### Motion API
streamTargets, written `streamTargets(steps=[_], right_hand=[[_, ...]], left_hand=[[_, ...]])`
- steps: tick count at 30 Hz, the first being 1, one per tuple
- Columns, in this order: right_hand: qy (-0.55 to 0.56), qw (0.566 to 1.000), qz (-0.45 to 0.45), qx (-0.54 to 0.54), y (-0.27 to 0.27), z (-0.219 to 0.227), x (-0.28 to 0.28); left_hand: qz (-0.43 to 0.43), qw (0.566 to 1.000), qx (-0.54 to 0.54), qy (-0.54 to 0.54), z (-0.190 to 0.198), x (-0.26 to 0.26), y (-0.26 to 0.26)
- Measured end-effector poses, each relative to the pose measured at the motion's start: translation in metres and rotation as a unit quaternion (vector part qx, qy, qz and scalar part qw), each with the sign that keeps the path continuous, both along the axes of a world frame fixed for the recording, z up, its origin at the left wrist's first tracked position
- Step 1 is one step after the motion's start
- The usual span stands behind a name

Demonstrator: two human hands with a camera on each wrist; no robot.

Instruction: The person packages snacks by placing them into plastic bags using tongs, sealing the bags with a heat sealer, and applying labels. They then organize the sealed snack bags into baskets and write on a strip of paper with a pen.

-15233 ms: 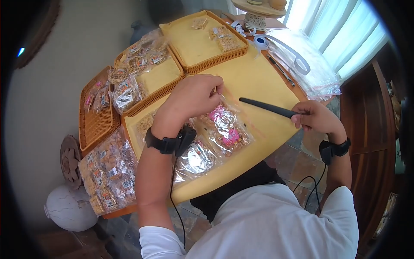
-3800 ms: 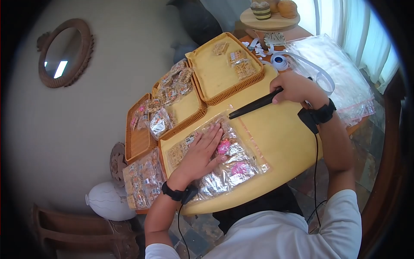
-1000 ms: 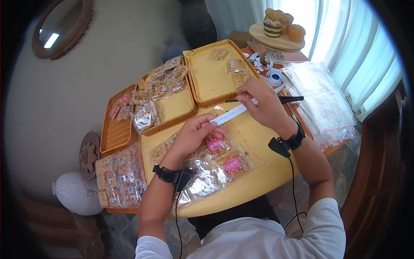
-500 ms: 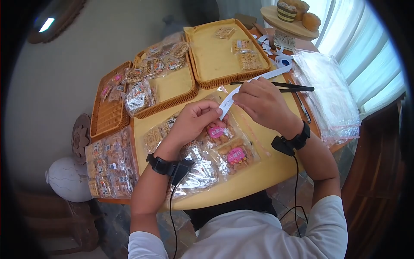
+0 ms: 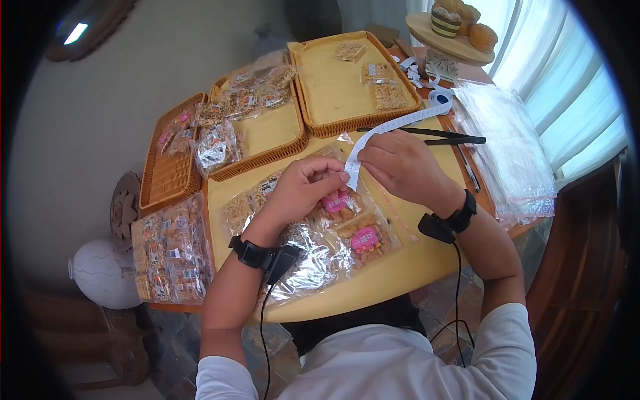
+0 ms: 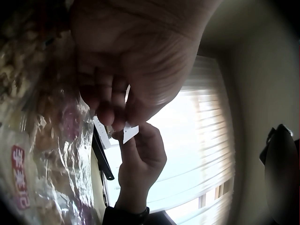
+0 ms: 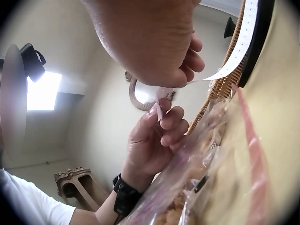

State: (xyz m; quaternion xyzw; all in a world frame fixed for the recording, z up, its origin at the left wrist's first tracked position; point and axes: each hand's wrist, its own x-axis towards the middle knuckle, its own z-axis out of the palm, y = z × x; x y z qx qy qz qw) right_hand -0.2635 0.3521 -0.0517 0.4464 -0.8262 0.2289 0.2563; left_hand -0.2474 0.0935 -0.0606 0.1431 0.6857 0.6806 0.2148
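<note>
A white label strip runs from a roll at the table's back right to both hands. Its free end is pinched between the thumb and fingers of the left hand. The right hand pinches the strip a little farther along. Beneath the hands lies a large clear bag of packaged snacks, two with pink labels. In the right wrist view the strip's end shows at the left hand. Black tongs lie behind the right hand.
Three wicker trays with snack packets stand along the back and left. Another filled bag lies at the left edge. Clear empty bags and a pen lie at the right; a wooden stand holds bread.
The tongs have left the right hand and lie on the table. Both hands, earlier apart, now hold the label strip. Over the last half second they have barely moved.
</note>
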Motion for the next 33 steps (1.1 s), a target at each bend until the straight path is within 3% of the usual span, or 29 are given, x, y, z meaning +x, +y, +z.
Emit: streamTargets(steps=[8,21,23,33], right_hand=[[-0.085,0.991,-0.002,-0.107,-0.009,0.006,0.014],[-0.064,0.994,0.002,-0.091,-0.02,-0.004,0.015],[-0.071,0.994,-0.007,-0.089,-0.019,-0.006,0.015],[-0.055,0.996,-0.008,-0.068,-0.019,-0.006,0.017]], left_hand=[[0.069,0.996,-0.035,0.055,-0.006,0.0,0.002],[0.058,0.982,-0.092,0.157,-0.004,0.003,0.006],[0.052,0.966,-0.121,0.224,-0.007,0.002,0.004],[0.039,0.925,-0.173,0.335,-0.003,0.003,0.003]])
